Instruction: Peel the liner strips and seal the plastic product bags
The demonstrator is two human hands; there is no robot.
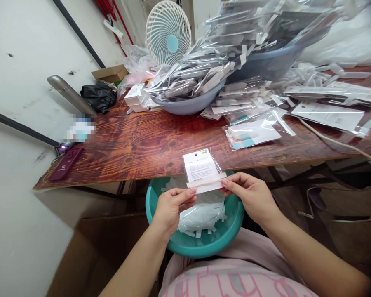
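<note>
Both hands hold one small clear plastic packet with a white printed card (200, 170) inside, just over the near edge of the wooden table (136, 144). My left hand (172, 206) pinches the left end of its white flap strip. My right hand (250, 194) pinches the right end of the same strip. Below the hands, on my lap, sits a teal basin (200, 243) with several white paper strips and clear bags in it.
Two grey basins (188, 105) heaped with packed clear bags stand at the back, with loose packets (253, 132) spread over the right side. A white fan (168, 31), a black bag (99, 95), a purple power strip (66, 164) and a white cable (336, 142) are also here.
</note>
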